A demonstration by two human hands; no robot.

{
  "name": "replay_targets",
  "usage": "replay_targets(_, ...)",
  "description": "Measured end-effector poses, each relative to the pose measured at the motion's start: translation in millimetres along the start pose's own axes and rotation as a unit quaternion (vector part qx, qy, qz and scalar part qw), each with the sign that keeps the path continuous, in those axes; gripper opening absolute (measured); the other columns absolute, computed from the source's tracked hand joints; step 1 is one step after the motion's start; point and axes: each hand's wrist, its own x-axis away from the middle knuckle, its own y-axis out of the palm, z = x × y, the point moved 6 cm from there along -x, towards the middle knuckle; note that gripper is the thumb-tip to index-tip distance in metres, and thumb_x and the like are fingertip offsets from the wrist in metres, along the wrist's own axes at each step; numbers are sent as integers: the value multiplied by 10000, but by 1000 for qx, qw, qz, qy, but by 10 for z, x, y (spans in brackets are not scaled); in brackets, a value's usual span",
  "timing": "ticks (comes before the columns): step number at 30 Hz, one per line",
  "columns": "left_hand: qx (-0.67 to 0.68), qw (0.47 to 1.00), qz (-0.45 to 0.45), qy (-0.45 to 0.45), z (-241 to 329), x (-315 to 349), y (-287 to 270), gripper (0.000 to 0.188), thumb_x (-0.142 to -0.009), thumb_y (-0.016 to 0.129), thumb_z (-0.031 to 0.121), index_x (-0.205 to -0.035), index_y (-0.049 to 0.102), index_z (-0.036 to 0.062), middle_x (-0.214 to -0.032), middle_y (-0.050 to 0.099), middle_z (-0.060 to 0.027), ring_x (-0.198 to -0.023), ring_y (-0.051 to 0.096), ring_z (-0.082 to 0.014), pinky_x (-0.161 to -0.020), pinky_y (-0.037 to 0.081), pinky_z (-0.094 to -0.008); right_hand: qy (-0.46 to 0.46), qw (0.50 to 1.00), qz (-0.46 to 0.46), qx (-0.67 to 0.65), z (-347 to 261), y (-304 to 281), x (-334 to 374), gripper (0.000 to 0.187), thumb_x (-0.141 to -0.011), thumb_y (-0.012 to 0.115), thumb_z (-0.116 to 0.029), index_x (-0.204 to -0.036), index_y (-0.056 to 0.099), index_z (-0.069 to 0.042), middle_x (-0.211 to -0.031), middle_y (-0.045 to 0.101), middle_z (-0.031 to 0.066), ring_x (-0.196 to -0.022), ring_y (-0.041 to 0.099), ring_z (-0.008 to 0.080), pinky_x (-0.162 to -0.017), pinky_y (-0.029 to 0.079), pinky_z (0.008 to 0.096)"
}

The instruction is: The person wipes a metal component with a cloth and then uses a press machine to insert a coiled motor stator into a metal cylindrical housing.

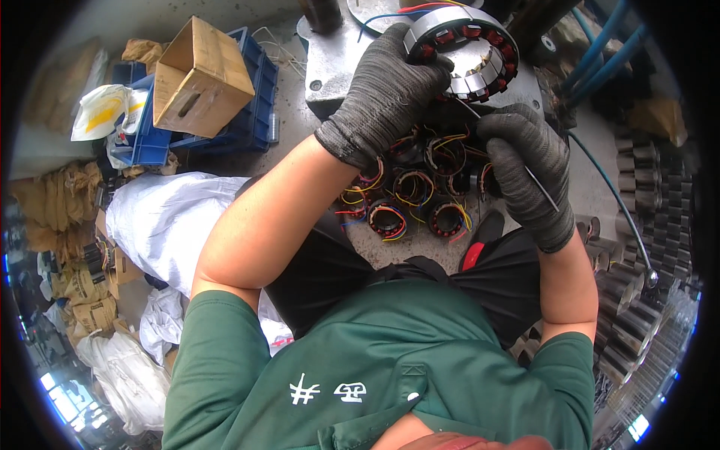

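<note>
My left hand (397, 90), in a grey knit glove, grips the near left side of a motor stator (504, 49). This is a silver ring with dark red copper windings along its inside, tilted above the metal machine base (330, 84). Coloured lead wires (427, 7) trail from its far side. Also gloved, my right hand (529, 165) is closed around a thin metal rod (541, 189). The rod's far tip reaches the lower edge of the stator; whether it touches the windings I cannot tell.
Several wired stators (412, 187) lie on the floor below my hands. To the left, a cardboard box (206, 79) sits on blue crates (259, 90). Stacked metal cylinders (637, 307) stand on the right, near a lever with a ball end (651, 279). Blue hoses (607, 56) run at the upper right.
</note>
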Motion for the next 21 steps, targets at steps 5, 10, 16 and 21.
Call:
replay_targets(5,55,998,-20,-30,-88,-13,20,417,-842,747,117,-1216,620,-17,-1002,737,-147,-924,733,-218,-824,600,-328,-59,995,0,85,-114,33,1,171,-838,664,-40,-1005,699,-42,-903,684,143,-774,688,339,-686,563,410)
replay_targets(10,93,994,-50,-15,-52,-26,48,493,-878,679,37,-1354,551,14,-1066,715,-130,-894,751,-258,-751,666,-392,-51,995,13,83,-115,30,3,177,-821,662,-31,-993,700,-42,-899,687,142,-775,687,345,-690,561,414)
replay_targets(16,56,998,-35,-18,-176,-51,23,492,-820,773,164,-1251,616,-15,-1052,739,-165,-948,733,-242,-840,600,-353,67,995,-20,-76,116,-5,23,154,-877,633,-83,-999,703,-21,-863,686,130,-788,684,294,-739,550,376)
replay_targets(21,-114,992,2,56,21,-24,26,490,-827,769,186,-1251,617,-6,-1033,734,-177,-935,732,-253,-835,600,-357,90,990,-31,-101,245,-12,45,173,-891,630,-102,-1016,711,-14,-865,690,97,-804,674,215,-750,537,342)
